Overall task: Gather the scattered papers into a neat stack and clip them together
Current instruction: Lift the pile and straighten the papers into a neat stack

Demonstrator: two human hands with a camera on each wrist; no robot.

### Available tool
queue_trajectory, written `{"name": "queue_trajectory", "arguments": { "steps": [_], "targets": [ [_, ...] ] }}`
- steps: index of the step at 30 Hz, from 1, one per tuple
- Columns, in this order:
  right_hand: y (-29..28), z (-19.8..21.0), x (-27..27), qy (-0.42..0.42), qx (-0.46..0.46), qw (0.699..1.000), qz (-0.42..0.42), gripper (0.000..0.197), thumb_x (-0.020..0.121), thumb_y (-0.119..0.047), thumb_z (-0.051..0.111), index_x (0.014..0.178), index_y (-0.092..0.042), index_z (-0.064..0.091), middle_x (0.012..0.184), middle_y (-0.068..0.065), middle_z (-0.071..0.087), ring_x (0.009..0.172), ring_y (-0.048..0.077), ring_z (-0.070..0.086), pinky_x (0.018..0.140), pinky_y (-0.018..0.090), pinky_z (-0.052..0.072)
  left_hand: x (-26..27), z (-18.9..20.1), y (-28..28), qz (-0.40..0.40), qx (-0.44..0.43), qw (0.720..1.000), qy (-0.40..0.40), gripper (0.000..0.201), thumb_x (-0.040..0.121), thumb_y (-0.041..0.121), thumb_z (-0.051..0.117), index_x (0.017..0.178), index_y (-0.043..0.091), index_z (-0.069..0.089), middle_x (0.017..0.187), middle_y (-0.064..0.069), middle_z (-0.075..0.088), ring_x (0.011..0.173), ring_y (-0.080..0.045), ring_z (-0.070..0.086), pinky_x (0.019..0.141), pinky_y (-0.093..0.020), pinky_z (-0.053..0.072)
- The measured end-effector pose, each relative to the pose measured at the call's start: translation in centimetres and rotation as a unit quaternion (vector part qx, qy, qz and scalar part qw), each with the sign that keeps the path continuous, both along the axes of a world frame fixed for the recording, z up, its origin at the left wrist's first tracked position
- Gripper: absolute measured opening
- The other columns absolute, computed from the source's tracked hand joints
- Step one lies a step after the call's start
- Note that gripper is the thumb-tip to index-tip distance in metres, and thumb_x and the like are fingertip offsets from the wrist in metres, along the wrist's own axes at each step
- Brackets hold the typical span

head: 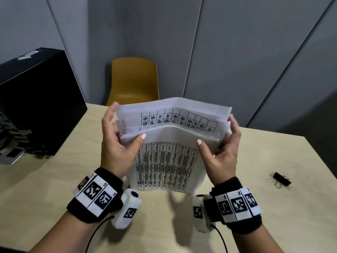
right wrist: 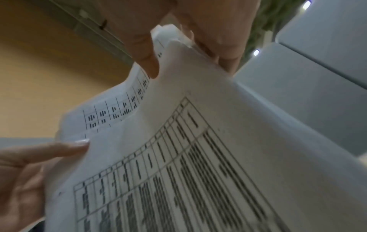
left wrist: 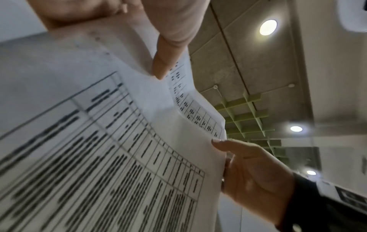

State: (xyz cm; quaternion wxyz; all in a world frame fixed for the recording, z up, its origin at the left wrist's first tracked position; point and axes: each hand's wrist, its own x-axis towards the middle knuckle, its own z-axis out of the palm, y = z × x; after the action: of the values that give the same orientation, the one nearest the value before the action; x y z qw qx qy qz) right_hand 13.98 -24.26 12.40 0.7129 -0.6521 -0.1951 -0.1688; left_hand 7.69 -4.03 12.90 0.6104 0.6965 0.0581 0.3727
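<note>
Papers: you hold the stack of papers (head: 169,143) upright over the table (head: 237,207), its bottom edge at or just above the tabletop; I cannot tell whether it touches. The sheets are uneven at the top, and a rear sheet with a printed grid rises above the front sheet with its dense table.
Left hand: your left hand (head: 116,143) grips the stack's left edge, thumb across the front sheet, fingers curled behind.
Right hand: your right hand (head: 221,152) grips the right edge the same way, thumb on the front, fingers wrapped round the back.
Wrist views: both show the printed front sheet close up and bowed, with a thumb pressing on it.
Binder clip: the black binder clip (head: 282,179) lies on the table to your right, well apart from the stack.
Surroundings: a yellow chair (head: 134,81) stands beyond the table's far edge; a black box (head: 36,106) sits on the table at your left.
</note>
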Motion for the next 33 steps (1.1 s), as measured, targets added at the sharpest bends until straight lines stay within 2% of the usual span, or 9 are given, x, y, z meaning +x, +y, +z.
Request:
{"name": "queue_trajectory", "arguments": {
  "steps": [3, 7, 9, 12, 16, 20, 24, 28, 33],
  "targets": [
    [0.1, 1.8, 0.2, -0.095, -0.051, 0.994, -0.031, 0.095, 0.072, 0.002, 0.066, 0.145, -0.024, 0.011, 0.120, 0.001, 0.044, 0.105, 0.020, 0.055, 0.091, 0.026, 0.049, 0.0, 1.1, 0.3, 0.058, 0.137, 0.988, -0.047, 0.095, 0.075, 0.005, 0.067, 0.147, 0.030, 0.010, 0.136, -0.005, 0.042, 0.126, -0.006, 0.047, 0.098, -0.031, 0.049],
    [0.5, 3.0, 0.6, -0.174, -0.209, 0.953, -0.137, 0.069, 0.070, -0.008, 0.071, 0.134, -0.014, 0.043, 0.124, 0.016, 0.040, 0.108, -0.002, 0.039, 0.094, 0.001, 0.028, 0.1, 2.0, 0.3, 0.114, 0.317, 0.941, -0.032, 0.060, 0.079, 0.019, 0.065, 0.136, 0.019, 0.046, 0.138, -0.021, 0.037, 0.122, 0.018, 0.027, 0.098, 0.002, 0.026],
    [0.6, 2.6, 0.3, -0.157, -0.230, 0.951, -0.136, 0.051, 0.072, -0.014, 0.070, 0.122, -0.014, 0.057, 0.124, 0.020, 0.040, 0.103, 0.003, 0.042, 0.089, -0.003, 0.028, -0.2, 1.7, 0.3, 0.095, 0.300, 0.949, 0.003, 0.056, 0.076, 0.035, 0.063, 0.129, 0.020, 0.053, 0.138, -0.020, 0.037, 0.120, 0.021, 0.026, 0.097, 0.005, 0.022],
    [0.5, 1.3, 0.5, -0.140, -0.220, 0.958, -0.123, 0.035, 0.077, -0.024, 0.064, 0.111, -0.013, 0.064, 0.120, 0.015, 0.046, 0.106, -0.011, 0.041, 0.092, 0.001, 0.030, -0.7, 0.5, 0.6, 0.053, 0.301, 0.951, 0.050, 0.067, 0.068, 0.042, 0.064, 0.130, 0.023, 0.050, 0.137, -0.015, 0.039, 0.122, 0.007, 0.033, 0.103, 0.002, 0.019],
    [0.5, 0.6, 0.3, -0.138, -0.221, 0.961, -0.096, 0.044, 0.079, -0.028, 0.063, 0.121, -0.014, 0.057, 0.121, 0.017, 0.045, 0.112, 0.003, 0.045, 0.097, 0.010, 0.034, -0.8, -0.5, 0.8, 0.060, 0.317, 0.945, 0.050, 0.064, 0.072, 0.010, 0.063, 0.132, 0.022, 0.045, 0.131, -0.008, 0.045, 0.120, 0.012, 0.035, 0.105, -0.002, 0.022],
    [0.2, 0.3, 0.1, -0.154, -0.239, 0.952, -0.115, 0.038, 0.079, -0.029, 0.064, 0.115, -0.019, 0.062, 0.123, 0.018, 0.045, 0.111, 0.013, 0.048, 0.097, 0.009, 0.034, -0.8, -0.4, 0.9, 0.098, 0.343, 0.934, 0.023, 0.056, 0.074, -0.004, 0.066, 0.125, 0.016, 0.058, 0.130, -0.022, 0.046, 0.118, 0.024, 0.027, 0.099, 0.003, 0.023],
    [-0.1, 0.1, -0.1, -0.158, -0.230, 0.953, -0.121, 0.039, 0.080, -0.030, 0.062, 0.117, -0.016, 0.061, 0.125, 0.017, 0.044, 0.108, -0.002, 0.046, 0.096, 0.008, 0.033, -0.9, -0.9, 0.6, 0.090, 0.342, 0.934, 0.039, 0.055, 0.076, 0.001, 0.060, 0.129, 0.016, 0.054, 0.131, -0.022, 0.046, 0.117, 0.025, 0.027, 0.099, 0.004, 0.022],
    [-0.5, -0.1, 0.1, -0.157, -0.271, 0.943, -0.116, 0.039, 0.078, -0.025, 0.061, 0.116, -0.014, 0.064, 0.121, 0.016, 0.052, 0.103, 0.007, 0.049, 0.094, 0.003, 0.032, -1.1, -1.0, 0.5, 0.079, 0.344, 0.934, 0.053, 0.049, 0.079, 0.003, 0.056, 0.126, 0.017, 0.058, 0.131, -0.019, 0.048, 0.112, 0.007, 0.038, 0.097, 0.005, 0.023],
    [-0.8, -0.8, 0.5, -0.166, -0.253, 0.946, -0.117, 0.048, 0.077, -0.010, 0.060, 0.124, -0.015, 0.055, 0.115, 0.011, 0.053, 0.102, -0.013, 0.045, 0.092, 0.004, 0.034, -1.2, -1.4, 0.7, 0.073, 0.323, 0.942, 0.049, 0.053, 0.083, 0.002, 0.052, 0.134, 0.013, 0.047, 0.115, -0.009, 0.057, 0.103, 0.001, 0.046, 0.094, 0.002, 0.029]
  ]
}}
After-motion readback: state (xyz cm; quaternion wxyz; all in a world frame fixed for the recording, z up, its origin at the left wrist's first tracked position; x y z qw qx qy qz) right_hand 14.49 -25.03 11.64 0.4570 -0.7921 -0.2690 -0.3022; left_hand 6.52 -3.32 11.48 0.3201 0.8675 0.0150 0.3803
